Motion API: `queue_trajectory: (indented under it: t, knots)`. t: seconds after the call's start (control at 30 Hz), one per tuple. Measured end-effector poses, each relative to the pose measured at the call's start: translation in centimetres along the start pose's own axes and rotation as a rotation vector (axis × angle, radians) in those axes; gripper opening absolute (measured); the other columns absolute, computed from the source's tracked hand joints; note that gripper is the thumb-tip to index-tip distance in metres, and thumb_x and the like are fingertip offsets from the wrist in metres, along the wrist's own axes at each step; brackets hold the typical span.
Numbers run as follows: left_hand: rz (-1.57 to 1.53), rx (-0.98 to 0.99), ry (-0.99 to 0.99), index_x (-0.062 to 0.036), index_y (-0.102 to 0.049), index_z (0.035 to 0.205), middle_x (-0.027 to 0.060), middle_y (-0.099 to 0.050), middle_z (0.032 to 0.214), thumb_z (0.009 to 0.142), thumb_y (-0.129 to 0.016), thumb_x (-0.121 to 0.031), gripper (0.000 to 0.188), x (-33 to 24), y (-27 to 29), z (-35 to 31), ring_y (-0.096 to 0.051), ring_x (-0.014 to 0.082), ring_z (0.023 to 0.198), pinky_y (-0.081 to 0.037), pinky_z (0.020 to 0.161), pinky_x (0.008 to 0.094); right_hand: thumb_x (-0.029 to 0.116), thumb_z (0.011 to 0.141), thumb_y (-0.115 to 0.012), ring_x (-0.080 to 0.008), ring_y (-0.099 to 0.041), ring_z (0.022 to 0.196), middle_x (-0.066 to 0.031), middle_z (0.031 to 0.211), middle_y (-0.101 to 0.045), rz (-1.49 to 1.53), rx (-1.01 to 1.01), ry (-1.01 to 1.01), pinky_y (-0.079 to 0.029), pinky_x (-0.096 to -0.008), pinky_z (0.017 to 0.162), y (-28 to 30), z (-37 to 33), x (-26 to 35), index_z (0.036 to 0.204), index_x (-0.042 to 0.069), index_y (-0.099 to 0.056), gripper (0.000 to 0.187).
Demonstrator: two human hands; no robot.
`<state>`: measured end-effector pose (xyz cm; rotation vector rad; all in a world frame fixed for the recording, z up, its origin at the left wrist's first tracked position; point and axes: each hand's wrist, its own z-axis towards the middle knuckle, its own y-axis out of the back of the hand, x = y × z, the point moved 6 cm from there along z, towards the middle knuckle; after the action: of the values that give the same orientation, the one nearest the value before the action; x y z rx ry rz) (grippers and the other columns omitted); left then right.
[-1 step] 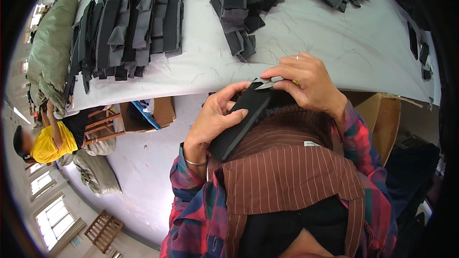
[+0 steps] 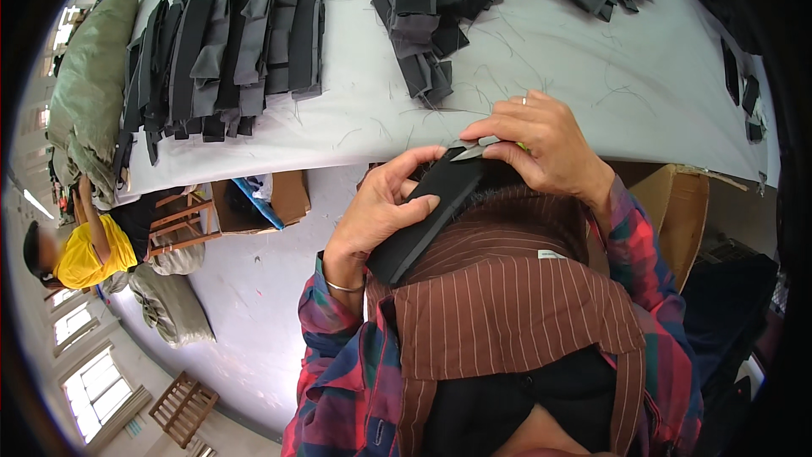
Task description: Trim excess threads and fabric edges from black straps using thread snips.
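Note:
My left hand (image 2: pixel 386 203) is closed on a black fabric strip (image 2: pixel 423 218), thumb lying on top, in front of the table's near edge. The strip slants down toward my apron. My right hand (image 2: pixel 543 142) grips small metal thread snips (image 2: pixel 475 150), their pointed blades at the strip's upper end. Part of the snips is hidden in my fingers. Beyond my hands, a loose heap of dark fabric strips (image 2: pixel 416 0) lies on the white-covered table (image 2: pixel 355 118). A neater row of black and grey strips (image 2: pixel 228 55) lies at the left.
Loose threads are scattered over the table cover. A green sack (image 2: pixel 91 85) stands at the table's left end, near a person in yellow (image 2: pixel 93 254). Under the table are cardboard boxes (image 2: pixel 292 196) and a wooden stool (image 2: pixel 179 224). Another sack (image 2: pixel 173 305) lies on the floor.

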<state>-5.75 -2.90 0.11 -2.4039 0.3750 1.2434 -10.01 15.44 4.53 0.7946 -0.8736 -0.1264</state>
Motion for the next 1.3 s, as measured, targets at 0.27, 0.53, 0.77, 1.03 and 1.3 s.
queue_trajectory:
  t: [0.27,0.53,0.77,1.03,1.3]
  knots:
    - [0.021,0.098,0.068,-0.0018,-0.05,0.127,-0.008,-0.051,0.064,0.078,-0.061,0.0,0.051,-0.2,-0.2,-0.5,-0.044,-0.0023,0.056,-0.037,0.056,0.0153,0.013,0.074,-0.07,-0.0209,-0.056,0.069,-0.0007,0.075,-0.062,0.045,0.116,0.003,-0.037,-0.0329,0.066,-0.4,0.5,0.1,0.092,0.013,-0.067,0.019]
    - [0.052,0.096,0.107,-0.0025,-0.051,0.127,-0.0095,-0.049,0.062,0.078,-0.062,-0.001,0.051,0.2,0.2,-0.5,-0.042,-0.0025,0.056,-0.037,0.056,0.0155,0.015,0.075,-0.071,-0.0191,-0.059,0.07,0.0012,0.075,-0.065,0.005,0.125,-0.006,-0.039,-0.0328,0.066,-0.7,0.3,0.0,0.087,0.014,-0.068,0.012]
    - [0.016,0.123,0.095,-0.0015,-0.049,0.128,-0.008,-0.053,0.065,0.078,-0.064,-0.001,0.053,0.1,0.3,-0.3,-0.045,-0.0023,0.058,-0.038,0.058,0.0144,0.011,0.074,-0.069,-0.0183,-0.056,0.068,0.0011,0.075,-0.063,0.065,0.047,-0.017,-0.037,-0.0314,0.065,-0.4,0.0,-0.4,0.088,0.013,-0.067,0.013]
    - [0.063,0.113,0.08,-0.0013,-0.049,0.128,-0.007,-0.055,0.067,0.079,-0.062,-0.002,0.051,0.1,0.3,-0.1,-0.046,-0.002,0.057,-0.039,0.057,0.016,0.015,0.076,-0.07,-0.0184,-0.061,0.071,0.0011,0.077,-0.065,-0.063,0.072,-0.003,-0.04,-0.0321,0.065,-0.4,0.1,0.3,0.087,0.013,-0.066,0.012]
    - [0.018,0.094,0.06,-0.0007,-0.047,0.129,-0.0041,-0.06,0.068,0.08,-0.06,-0.001,0.051,0.3,0.7,0.1,-0.05,-0.0014,0.058,-0.041,0.057,0.0154,0.009,0.078,-0.064,-0.0218,-0.054,0.061,0.0002,0.068,-0.053,-0.097,0.095,-0.121,-0.042,-0.0333,0.059,-1.8,-1.0,0.0,0.105,0.027,-0.069,0.033]
